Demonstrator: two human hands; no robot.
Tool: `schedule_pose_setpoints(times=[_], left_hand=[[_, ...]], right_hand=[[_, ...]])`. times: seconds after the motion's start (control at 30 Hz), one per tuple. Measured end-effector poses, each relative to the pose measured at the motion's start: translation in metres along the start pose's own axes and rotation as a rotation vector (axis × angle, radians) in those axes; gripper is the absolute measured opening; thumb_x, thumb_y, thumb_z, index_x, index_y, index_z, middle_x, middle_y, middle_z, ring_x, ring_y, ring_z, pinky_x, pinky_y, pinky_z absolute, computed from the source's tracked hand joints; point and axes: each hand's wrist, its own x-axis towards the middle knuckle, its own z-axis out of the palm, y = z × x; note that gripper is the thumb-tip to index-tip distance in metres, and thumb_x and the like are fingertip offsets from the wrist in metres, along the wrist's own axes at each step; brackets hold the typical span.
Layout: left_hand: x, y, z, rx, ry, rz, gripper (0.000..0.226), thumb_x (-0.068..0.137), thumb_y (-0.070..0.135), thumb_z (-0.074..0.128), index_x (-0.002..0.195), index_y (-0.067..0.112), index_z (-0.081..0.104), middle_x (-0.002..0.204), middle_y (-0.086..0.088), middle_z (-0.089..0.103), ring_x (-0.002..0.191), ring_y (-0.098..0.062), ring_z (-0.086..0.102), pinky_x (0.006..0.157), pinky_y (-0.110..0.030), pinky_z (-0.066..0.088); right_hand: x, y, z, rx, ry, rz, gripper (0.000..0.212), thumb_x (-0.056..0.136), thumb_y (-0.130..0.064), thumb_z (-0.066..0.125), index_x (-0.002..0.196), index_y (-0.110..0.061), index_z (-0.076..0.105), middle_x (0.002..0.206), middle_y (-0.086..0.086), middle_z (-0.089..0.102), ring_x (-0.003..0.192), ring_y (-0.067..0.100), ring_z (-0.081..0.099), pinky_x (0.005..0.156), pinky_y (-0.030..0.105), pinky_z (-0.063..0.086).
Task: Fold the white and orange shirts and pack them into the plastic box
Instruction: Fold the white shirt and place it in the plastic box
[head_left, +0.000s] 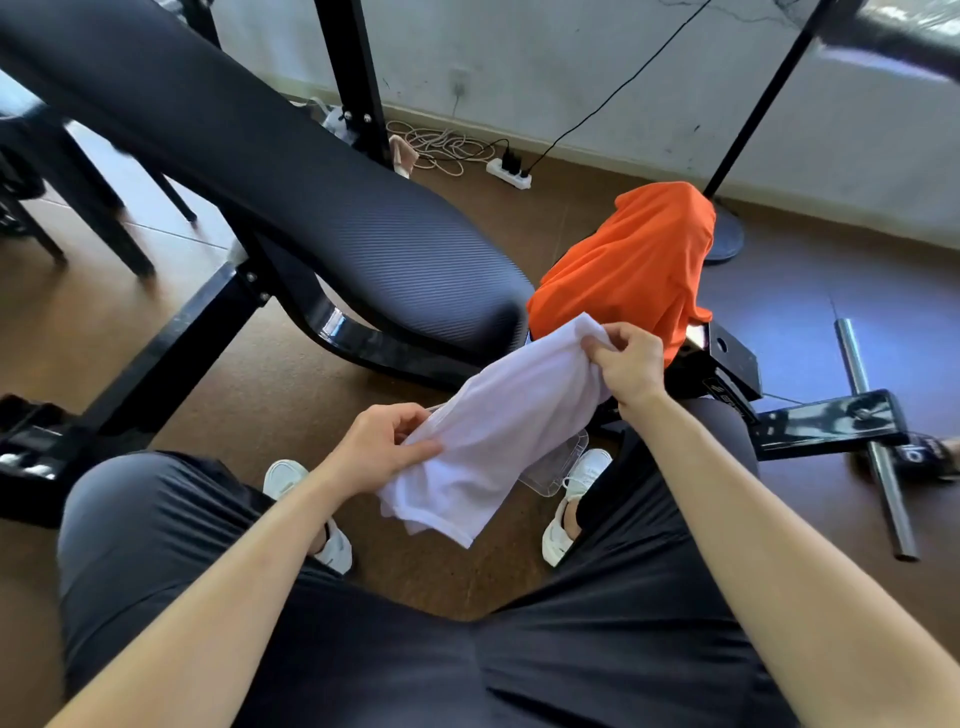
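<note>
The white shirt (493, 431) is folded into a long band and hangs in the air between my knees. My left hand (382, 447) grips its lower left edge, and my right hand (626, 364) pinches its upper end. The orange shirt (634, 265) lies draped in a heap over the end of a weight bench, just beyond my right hand. A clear plastic box (558, 470) sits on the floor between my feet, mostly hidden under the white shirt.
A black padded weight bench (311, 208) with a metal frame runs from upper left to centre. A steel bar (872, 441) lies on the brown floor at right. A power strip (509, 174) and cables sit by the wall, next to a fan stand base (724, 234).
</note>
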Motion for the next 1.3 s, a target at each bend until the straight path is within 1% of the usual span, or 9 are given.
schedule_pose_setpoints(times=[0.17,0.33,0.57,0.7,0.83,0.97,1.1,1.2,1.3], left_hand=[[-0.001,0.005,0.000,-0.132,0.002,-0.181,0.013,0.089,0.028,0.074,0.101,0.022,0.071,0.098,0.000,0.074,0.092,-0.017,0.071,0.083,-0.037,0.059],[0.000,0.006,0.000,-0.373,0.123,-0.351,0.012,0.091,0.025,0.073,0.099,0.016,0.073,0.098,-0.007,0.075,0.091,-0.021,0.072,0.079,-0.038,0.060],[0.002,0.003,0.002,-0.568,0.192,-0.420,0.017,0.092,0.024,0.071,0.108,0.017,0.069,0.103,-0.006,0.073,0.096,-0.024,0.071,0.079,-0.040,0.061],[0.004,0.005,0.005,-0.655,0.248,-0.424,0.025,0.097,0.024,0.065,0.121,0.017,0.064,0.113,-0.007,0.069,0.102,-0.025,0.068,0.069,-0.034,0.058],[0.004,0.005,0.005,-0.772,0.249,-0.385,0.031,0.092,0.030,0.066,0.121,0.018,0.065,0.119,-0.014,0.068,0.106,-0.030,0.065,0.071,-0.035,0.056],[0.002,0.003,0.007,-0.604,0.277,-0.325,0.051,0.079,0.032,0.084,0.124,0.021,0.062,0.120,-0.002,0.069,0.111,-0.024,0.064,0.091,-0.044,0.058],[0.002,0.002,0.010,-0.449,0.348,-0.300,0.049,0.084,0.019,0.080,0.128,0.021,0.060,0.123,-0.001,0.064,0.113,-0.021,0.061,0.090,-0.038,0.058],[0.002,0.003,0.006,-0.404,0.296,-0.256,0.047,0.084,0.015,0.079,0.128,0.019,0.061,0.121,-0.001,0.065,0.112,-0.020,0.061,0.081,-0.029,0.056],[-0.001,0.003,-0.005,-0.394,0.154,-0.166,0.044,0.083,0.013,0.079,0.124,0.019,0.064,0.116,-0.003,0.069,0.109,-0.022,0.067,0.084,-0.036,0.060]], right_hand=[[-0.020,0.003,0.009,-0.119,-0.057,-0.087,0.005,0.082,-0.021,0.075,0.087,-0.020,0.074,0.083,-0.008,0.073,0.078,0.012,0.066,0.071,0.027,0.053],[-0.060,-0.010,0.024,-0.136,-0.224,-0.197,0.007,0.085,-0.015,0.076,0.091,-0.019,0.073,0.083,-0.010,0.072,0.076,0.006,0.066,0.069,0.015,0.051],[-0.118,-0.017,0.056,-0.038,-0.358,-0.296,0.010,0.087,-0.011,0.073,0.095,-0.016,0.073,0.086,-0.006,0.074,0.080,0.011,0.068,0.070,0.017,0.052],[-0.135,-0.003,0.070,-0.026,-0.517,-0.414,0.017,0.088,-0.007,0.073,0.100,-0.018,0.070,0.118,-0.005,0.071,0.105,0.011,0.068,0.088,0.030,0.056],[-0.141,0.003,0.073,-0.127,-0.635,-0.472,0.027,0.086,-0.016,0.076,0.111,-0.023,0.070,0.139,-0.007,0.062,0.125,0.007,0.058,0.103,0.022,0.048],[-0.144,-0.001,0.072,-0.107,-0.679,-0.482,0.033,0.084,-0.017,0.079,0.116,-0.023,0.072,0.137,-0.011,0.062,0.126,0.001,0.054,0.107,0.015,0.041],[-0.144,-0.005,0.068,0.000,-0.752,-0.368,0.022,0.087,-0.013,0.075,0.109,-0.019,0.076,0.123,-0.007,0.071,0.122,0.005,0.061,0.107,0.027,0.047],[-0.135,-0.005,0.064,0.101,-0.593,-0.223,0.019,0.086,-0.008,0.074,0.104,-0.016,0.077,0.105,-0.005,0.077,0.101,0.010,0.072,0.096,0.041,0.057],[-0.114,-0.002,0.058,0.078,-0.416,-0.215,0.041,0.083,-0.019,0.081,0.117,-0.035,0.066,0.117,-0.014,0.070,0.107,0.006,0.066,0.096,0.038,0.056]])
